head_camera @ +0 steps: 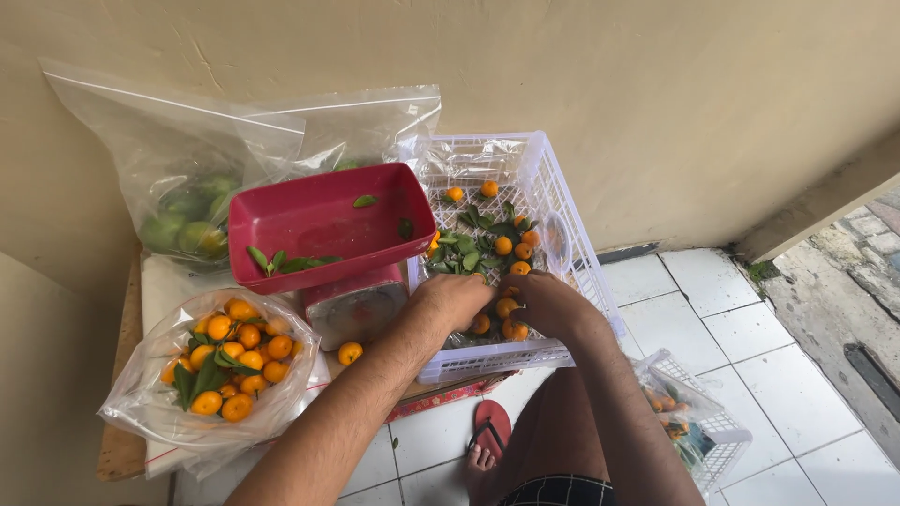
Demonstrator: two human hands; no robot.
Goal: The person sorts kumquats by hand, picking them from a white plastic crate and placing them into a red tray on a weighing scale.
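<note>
Small oranges were handled in a white crate [562, 239].
The left hand [457, 302] and right hand [548, 306] were curled together over the small oranges [506, 317] at the crate's near end; a red tray [323, 225] stood just left of it.

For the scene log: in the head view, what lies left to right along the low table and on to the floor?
Open bag of oranges → loose orange → left hand → right hand, both inside the white crate → small white basket on the floor.
</note>
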